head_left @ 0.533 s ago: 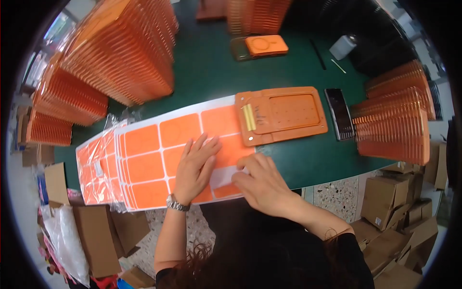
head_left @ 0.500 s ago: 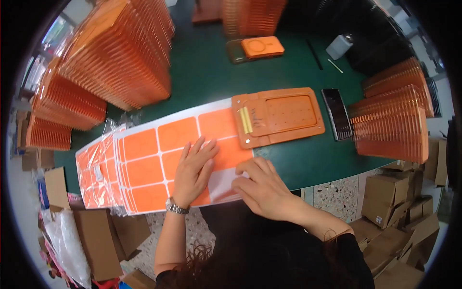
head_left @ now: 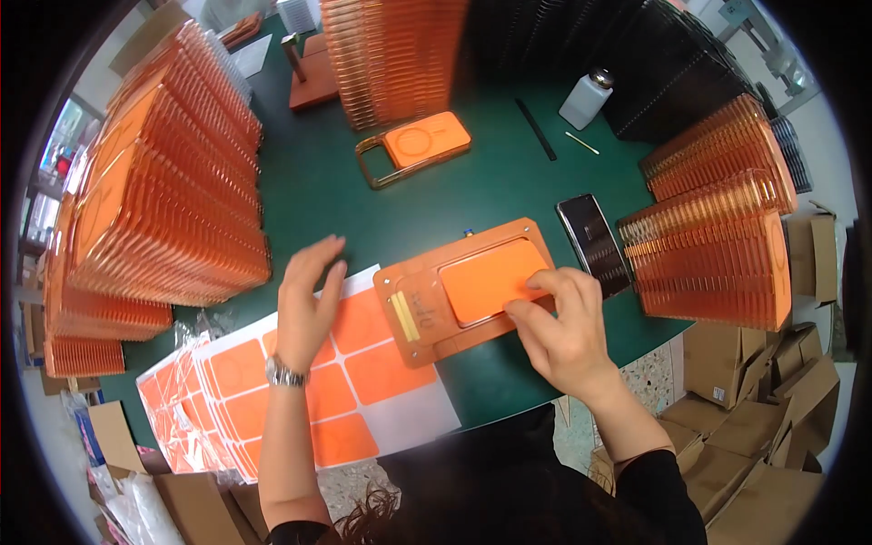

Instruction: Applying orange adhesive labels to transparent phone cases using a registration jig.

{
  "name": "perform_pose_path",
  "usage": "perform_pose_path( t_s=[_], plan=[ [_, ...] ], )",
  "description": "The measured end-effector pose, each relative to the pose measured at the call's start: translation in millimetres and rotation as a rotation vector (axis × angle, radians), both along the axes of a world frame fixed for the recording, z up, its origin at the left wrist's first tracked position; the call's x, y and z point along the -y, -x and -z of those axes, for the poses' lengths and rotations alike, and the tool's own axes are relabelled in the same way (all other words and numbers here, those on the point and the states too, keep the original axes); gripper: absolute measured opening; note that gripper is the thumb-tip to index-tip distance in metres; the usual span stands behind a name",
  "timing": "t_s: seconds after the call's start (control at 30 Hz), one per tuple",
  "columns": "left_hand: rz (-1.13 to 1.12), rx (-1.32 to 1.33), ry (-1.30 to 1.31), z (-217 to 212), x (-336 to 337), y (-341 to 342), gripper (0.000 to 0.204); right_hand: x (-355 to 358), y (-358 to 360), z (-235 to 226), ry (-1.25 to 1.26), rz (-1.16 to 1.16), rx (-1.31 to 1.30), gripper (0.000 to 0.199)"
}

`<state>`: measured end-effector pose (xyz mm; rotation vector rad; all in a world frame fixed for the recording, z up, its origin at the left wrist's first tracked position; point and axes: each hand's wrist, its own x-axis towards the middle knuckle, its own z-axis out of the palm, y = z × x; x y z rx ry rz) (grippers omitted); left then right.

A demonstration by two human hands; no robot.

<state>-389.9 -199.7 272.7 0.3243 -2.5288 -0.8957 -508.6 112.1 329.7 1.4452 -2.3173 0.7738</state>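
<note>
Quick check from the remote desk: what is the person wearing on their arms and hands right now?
Both hands are bare, without gloves. The left hand has a metal wristwatch on the wrist, and its forearm is uncovered. The right hand shows no rings or watch; a black sleeve covers the upper part of that arm.

Bright even overhead light, soft shadows, sharp centre, fisheye bending, black rim

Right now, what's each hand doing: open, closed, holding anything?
Left hand: open, fingers spread, above the orange sticker sheet, holding nothing.
Right hand: fingertips pressing an orange sticker into the jig.
</note>
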Motion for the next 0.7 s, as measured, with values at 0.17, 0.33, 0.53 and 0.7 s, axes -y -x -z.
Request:
perform_pose_path(
  t_s=[0.17, 0.33, 0.53, 0.7],
  plan=[
    [0.004, 0.034, 0.139, 16, 24, 83, 0.035, 1, 2, 8, -0.049, -0.011, 0.1, 0.023],
    [0.001, 0.125, 0.218, 36, 33, 119, 0.03, 1, 8, 13, -0.064, -0.009, 0.176, 0.019],
    [-0.056, 0.042, 0.087, 39, 38, 118, 0.018, 10, 13, 8, -0.087, -0.048, 0.22, 0.012],
    [-0.043, -0.043, -0.235, 16, 34, 87, 0.015, 30, 10, 3, -0.217, -0.033, 0.134, 0.011]
  ],
)
